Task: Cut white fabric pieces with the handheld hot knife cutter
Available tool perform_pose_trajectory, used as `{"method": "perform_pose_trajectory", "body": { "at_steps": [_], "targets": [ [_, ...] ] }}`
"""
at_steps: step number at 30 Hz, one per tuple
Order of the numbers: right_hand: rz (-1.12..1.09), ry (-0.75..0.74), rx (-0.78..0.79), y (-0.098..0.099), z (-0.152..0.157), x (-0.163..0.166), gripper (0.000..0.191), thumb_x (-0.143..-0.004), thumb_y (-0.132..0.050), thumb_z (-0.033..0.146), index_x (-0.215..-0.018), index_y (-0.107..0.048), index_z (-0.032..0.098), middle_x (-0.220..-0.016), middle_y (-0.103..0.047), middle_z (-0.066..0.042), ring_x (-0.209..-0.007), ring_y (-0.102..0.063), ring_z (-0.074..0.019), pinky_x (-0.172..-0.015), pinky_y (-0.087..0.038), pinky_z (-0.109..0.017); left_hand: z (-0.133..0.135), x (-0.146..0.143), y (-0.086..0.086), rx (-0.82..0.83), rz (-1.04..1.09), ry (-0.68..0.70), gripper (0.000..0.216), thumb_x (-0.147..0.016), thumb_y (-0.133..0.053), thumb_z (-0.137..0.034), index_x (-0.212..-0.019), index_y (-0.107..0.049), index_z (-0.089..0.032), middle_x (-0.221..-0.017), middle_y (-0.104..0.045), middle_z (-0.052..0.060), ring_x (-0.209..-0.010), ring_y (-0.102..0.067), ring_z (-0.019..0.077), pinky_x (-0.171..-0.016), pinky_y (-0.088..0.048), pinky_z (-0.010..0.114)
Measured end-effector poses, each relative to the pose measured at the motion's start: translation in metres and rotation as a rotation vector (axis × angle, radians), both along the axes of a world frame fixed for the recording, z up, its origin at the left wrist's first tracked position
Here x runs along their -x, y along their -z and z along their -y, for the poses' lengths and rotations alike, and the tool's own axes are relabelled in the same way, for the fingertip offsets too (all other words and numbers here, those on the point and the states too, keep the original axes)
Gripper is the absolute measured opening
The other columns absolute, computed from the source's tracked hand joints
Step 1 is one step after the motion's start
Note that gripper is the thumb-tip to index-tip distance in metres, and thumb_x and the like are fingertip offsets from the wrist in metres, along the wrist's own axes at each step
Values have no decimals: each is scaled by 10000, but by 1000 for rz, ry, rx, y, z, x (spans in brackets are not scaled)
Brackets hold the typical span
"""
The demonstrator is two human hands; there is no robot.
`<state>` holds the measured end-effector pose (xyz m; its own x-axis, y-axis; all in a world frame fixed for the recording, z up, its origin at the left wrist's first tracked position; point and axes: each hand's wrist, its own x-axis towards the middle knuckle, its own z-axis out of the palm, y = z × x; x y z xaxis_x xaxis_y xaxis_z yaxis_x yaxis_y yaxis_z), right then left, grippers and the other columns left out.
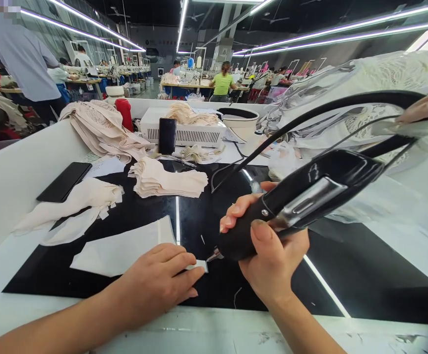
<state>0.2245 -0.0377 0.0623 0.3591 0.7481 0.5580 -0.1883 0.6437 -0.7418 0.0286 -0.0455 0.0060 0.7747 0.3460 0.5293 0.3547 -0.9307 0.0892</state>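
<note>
My right hand (276, 255) is wrapped round a black corded handheld cutter (321, 191). Its narrow metal tip (216, 255) points down and left, at the right end of a pale fabric piece (125, 248). That piece lies flat on a glossy black board (214, 285). Stretched over it, my left hand (166, 275) presses the narrow end down with its fingers, close to the tip. The palm hides part of the fabric. Whether the tip touches the cloth I cannot tell.
Stacked beige pieces (168, 179) and loose pale pieces (88, 199) lie behind, near a black phone (64, 182). Another phone (167, 136) leans on a white vented box (147, 123). The cutter's thick cable (310, 118) arches at right beside bagged lace fabric (383, 83). Co-workers sit farther back.
</note>
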Motion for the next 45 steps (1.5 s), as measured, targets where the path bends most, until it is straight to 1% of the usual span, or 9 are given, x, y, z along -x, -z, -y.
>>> {"method": "perform_pose_trajectory", "body": {
  "at_steps": [4,7,18,26,31,35,38,41,45],
  "targets": [
    [5,2,2,1,1,1,447,-832,-905,421,-1188,-662,300,-807,-716,49,-580,-673,-140,-504,-596,-273,-1,1,3,-9,-60,-30,239,-1119,-591,-346,-1201,-656,-132,-1069,-734,73,-966,-715,249,-878,-626,392],
    [15,17,6,1,0,1,450,-838,-894,428,-1196,-652,303,-806,-710,52,-578,-667,-139,-507,-596,-275,-1,3,3,-11,-81,-48,260,-1087,-656,-359,-1189,-664,-120,-1072,-733,85,-947,-717,253,-853,-633,393],
    [18,5,3,2,-1,2,466,-835,-895,451,-1200,-644,307,-815,-713,54,-580,-669,-144,-514,-583,-282,-1,3,1,-10,-106,-70,263,-1069,-689,-362,-1156,-683,-114,-1072,-743,89,-915,-721,251,-796,-634,378],
    [48,30,16,1,-3,5,388,-876,-854,383,-1182,-632,297,-801,-709,55,-557,-667,-147,-511,-582,-295,-2,3,4,-1,-116,-78,265,-1066,-695,-366,-1173,-675,-124,-1079,-738,92,-943,-722,256,-816,-626,381],
    [17,19,9,0,3,2,412,-854,-875,394,-1187,-651,300,-797,-702,48,-572,-666,-152,-498,-590,-294,-2,3,4,17,-114,-75,268,-1041,-733,-348,-1175,-675,-123,-1084,-736,90,-947,-719,258,-821,-628,388],
    [29,-13,10,2,6,2,427,-857,-874,404,-1202,-644,305,-805,-700,48,-584,-669,-152,-504,-582,-285,-2,2,3,20,-104,-72,262,-1054,-711,-343,-1187,-674,-120,-1082,-737,89,-939,-718,256,-822,-631,388],
    [43,6,23,3,8,3,397,-881,-854,388,-1205,-640,306,-812,-706,46,-580,-669,-145,-512,-583,-282,-3,3,3,27,-78,-63,226,-1081,-663,-318,-1194,-674,-123,-1072,-738,85,-935,-718,249,-831,-630,384],
    [57,27,24,2,8,3,394,-874,-859,388,-1190,-641,302,-801,-705,44,-569,-669,-151,-503,-592,-292,-6,5,2,61,-33,-42,184,-1123,-571,-273,-1159,-688,-135,-1051,-741,76,-937,-718,233,-851,-622,373],
    [65,30,2,1,7,2,405,-858,-871,399,-1185,-653,301,-796,-690,40,-569,-666,-156,-488,-599,-298,-15,10,2,127,26,-37,221,-1136,-500,-176,-1084,-714,-158,-1010,-748,63,-912,-716,203,-849,-610,340]
  ]
}}
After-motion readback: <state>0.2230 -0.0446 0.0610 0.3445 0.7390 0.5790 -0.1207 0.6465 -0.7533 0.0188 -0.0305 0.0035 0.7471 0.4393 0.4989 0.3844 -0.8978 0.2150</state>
